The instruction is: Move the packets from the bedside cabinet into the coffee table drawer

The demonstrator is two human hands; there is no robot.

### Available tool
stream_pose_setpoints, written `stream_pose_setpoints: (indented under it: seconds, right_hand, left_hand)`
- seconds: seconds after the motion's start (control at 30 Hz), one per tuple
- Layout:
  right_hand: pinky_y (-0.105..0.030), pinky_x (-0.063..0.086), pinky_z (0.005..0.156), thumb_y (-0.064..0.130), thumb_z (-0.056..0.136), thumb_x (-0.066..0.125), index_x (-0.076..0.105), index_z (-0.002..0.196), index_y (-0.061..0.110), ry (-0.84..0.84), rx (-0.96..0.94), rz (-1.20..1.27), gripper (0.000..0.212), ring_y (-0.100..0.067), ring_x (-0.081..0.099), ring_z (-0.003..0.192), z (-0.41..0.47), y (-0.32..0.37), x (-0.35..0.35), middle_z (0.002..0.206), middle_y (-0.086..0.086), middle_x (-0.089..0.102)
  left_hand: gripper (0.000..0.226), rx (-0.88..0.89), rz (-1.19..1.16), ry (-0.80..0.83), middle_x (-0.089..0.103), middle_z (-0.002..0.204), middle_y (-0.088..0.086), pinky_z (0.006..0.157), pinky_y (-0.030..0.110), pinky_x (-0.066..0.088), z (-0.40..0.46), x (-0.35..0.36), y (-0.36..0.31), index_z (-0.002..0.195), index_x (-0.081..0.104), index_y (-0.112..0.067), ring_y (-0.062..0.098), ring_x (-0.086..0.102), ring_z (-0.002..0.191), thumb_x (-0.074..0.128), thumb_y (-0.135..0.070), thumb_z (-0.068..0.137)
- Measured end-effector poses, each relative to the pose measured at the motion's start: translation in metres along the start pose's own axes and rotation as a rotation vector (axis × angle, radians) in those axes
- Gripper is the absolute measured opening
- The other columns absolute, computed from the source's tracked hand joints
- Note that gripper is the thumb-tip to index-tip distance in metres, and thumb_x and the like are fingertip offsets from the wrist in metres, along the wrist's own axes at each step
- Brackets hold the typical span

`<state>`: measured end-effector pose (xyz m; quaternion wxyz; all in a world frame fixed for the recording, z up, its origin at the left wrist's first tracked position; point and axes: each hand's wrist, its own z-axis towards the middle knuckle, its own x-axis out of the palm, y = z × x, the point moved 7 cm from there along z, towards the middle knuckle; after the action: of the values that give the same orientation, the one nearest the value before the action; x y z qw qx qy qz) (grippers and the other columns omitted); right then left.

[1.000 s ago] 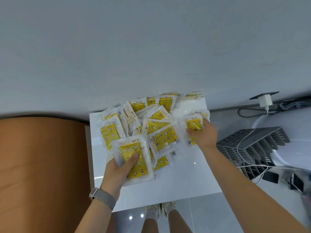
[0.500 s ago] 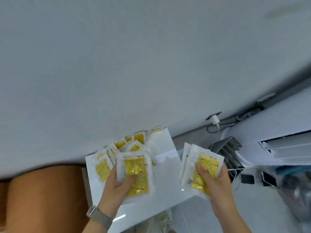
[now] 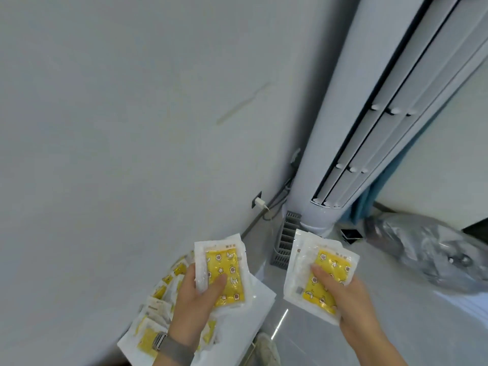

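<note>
My left hand (image 3: 196, 299) pinches one yellow packet (image 3: 224, 276), thumb on top; my right hand (image 3: 346, 302) pinches a packet stack (image 3: 320, 273) likewise.

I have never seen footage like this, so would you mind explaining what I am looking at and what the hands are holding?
There is no machine here: a person wears a wide-angle camera on the head, looking forward and down at their own two bare hands. The left hand, with a watch strap at the wrist, grips a yellow-printed packet. The right hand holds a small stack of packets. Below, more loose packets lie on the white bedside cabinet. Behind stand a grey wall and a tall white air conditioner.
</note>
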<state>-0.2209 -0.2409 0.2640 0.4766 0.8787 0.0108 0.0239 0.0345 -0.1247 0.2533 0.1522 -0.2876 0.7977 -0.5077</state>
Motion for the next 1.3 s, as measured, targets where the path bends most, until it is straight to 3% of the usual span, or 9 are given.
stream_pose_setpoints:
  seconds: [0.23, 0.43, 0.53, 0.77, 0.97, 1.03, 1.3]
  right_hand:
    - [-0.035, 0.058, 0.067, 0.014, 0.076, 0.076, 0.068, 0.104, 0.01, -0.214, -0.042, 0.261, 0.029, -0.026, 0.074, 0.08, -0.073, -0.004, -0.097, 0.092, -0.008, 0.076]
    - [-0.03, 0.058, 0.057, 0.012, 0.078, 0.075, 0.068, 0.103, 0.012, -0.457, -0.112, 0.5, 0.026, -0.02, 0.074, 0.074, -0.14, -0.016, -0.186, 0.088, -0.004, 0.076]
    - [-0.031, 0.059, 0.058, 0.012, 0.077, 0.076, 0.068, 0.103, 0.011, -0.572, -0.173, 0.589, 0.027, -0.021, 0.074, 0.075, -0.178, -0.024, -0.232, 0.089, -0.005, 0.076]
    - [-0.04, 0.057, 0.077, 0.014, 0.075, 0.077, 0.069, 0.102, 0.012, -0.886, -0.29, 0.767, 0.028, -0.025, 0.073, 0.083, -0.302, -0.078, -0.335, 0.094, -0.007, 0.075]
    - [-0.038, 0.06, 0.067, 0.012, 0.076, 0.076, 0.068, 0.105, 0.007, -1.172, -0.283, 0.86, 0.03, -0.029, 0.073, 0.084, -0.437, -0.141, -0.41, 0.096, -0.012, 0.075]
    - [-0.039, 0.059, 0.07, 0.012, 0.076, 0.077, 0.068, 0.106, 0.007, -1.237, -0.283, 0.861, 0.031, -0.03, 0.073, 0.085, -0.471, -0.159, -0.429, 0.096, -0.011, 0.075]
    - [-0.036, 0.059, 0.068, 0.011, 0.077, 0.077, 0.068, 0.104, 0.008, -1.358, -0.322, 1.034, 0.029, -0.028, 0.073, 0.087, -0.51, -0.208, -0.447, 0.097, -0.01, 0.075]
  left_hand:
    - [0.027, 0.05, 0.105, 0.283, 0.074, 0.101, 0.004, 0.074, 0.034, 0.058, -0.042, 0.089, -0.025, 0.108, 0.062, -0.015, 0.023, 0.071, 0.093, 0.07, -0.007, 0.083]
    - [0.029, 0.053, 0.23, 0.581, 0.072, 0.104, 0.003, 0.084, 0.045, 0.057, -0.091, 0.19, -0.023, 0.107, 0.062, -0.021, 0.023, 0.07, 0.094, 0.073, -0.012, 0.082]
    - [0.028, 0.07, 0.286, 0.708, 0.074, 0.1, 0.001, 0.085, 0.048, 0.056, -0.121, 0.234, -0.016, 0.105, 0.062, -0.023, 0.024, 0.07, 0.093, 0.073, -0.012, 0.081]
    - [0.03, 0.051, 0.402, 1.088, 0.073, 0.104, 0.006, 0.084, 0.047, 0.056, -0.247, 0.331, 0.031, 0.11, 0.062, -0.017, 0.026, 0.071, 0.093, 0.071, -0.009, 0.083]
    - [0.029, 0.012, 0.426, 1.261, 0.073, 0.103, 0.008, 0.084, 0.044, 0.054, -0.354, 0.392, 0.06, 0.112, 0.062, -0.013, 0.027, 0.069, 0.093, 0.068, -0.007, 0.084]
    - [0.03, 0.007, 0.41, 1.318, 0.073, 0.103, 0.006, 0.082, 0.041, 0.053, -0.384, 0.412, 0.062, 0.115, 0.061, -0.012, 0.027, 0.068, 0.094, 0.066, -0.006, 0.085]
    - [0.029, 0.021, 0.489, 1.605, 0.07, 0.109, 0.011, 0.089, 0.044, 0.052, -0.506, 0.457, 0.129, 0.113, 0.061, -0.01, 0.027, 0.068, 0.094, 0.066, -0.003, 0.085]
